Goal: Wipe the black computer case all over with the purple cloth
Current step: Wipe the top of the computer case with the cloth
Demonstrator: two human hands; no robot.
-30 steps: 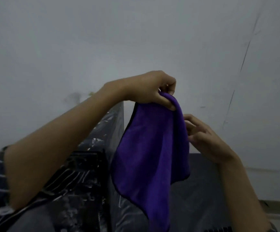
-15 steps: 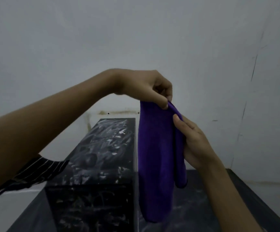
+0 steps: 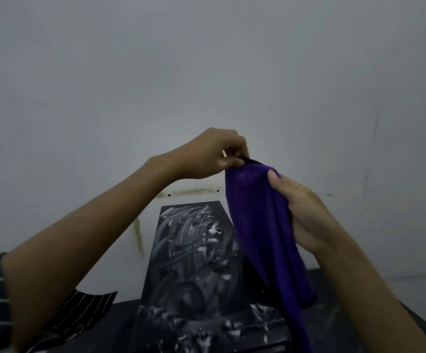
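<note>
Head view: left hand [image 3: 206, 155] pinches purple cloth [image 3: 262, 225] top (raised); right hand [image 3: 306, 215] grips its side.

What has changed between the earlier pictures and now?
The right hand closed round the purple cloth, thumb in front, just below its top. The cloth, spread wide a second ago, now hangs gathered narrow. The left hand still pinches the top, and the black computer case stays below, smeared.

Case [image 3: 194, 263] sits on the bench [image 3: 122, 327] by the wall [image 3: 206, 72]. Cloth [image 3: 257, 225] hangs in front of its right side, left hand [image 3: 206, 154] up top, right hand [image 3: 303, 212] alongside.
</note>
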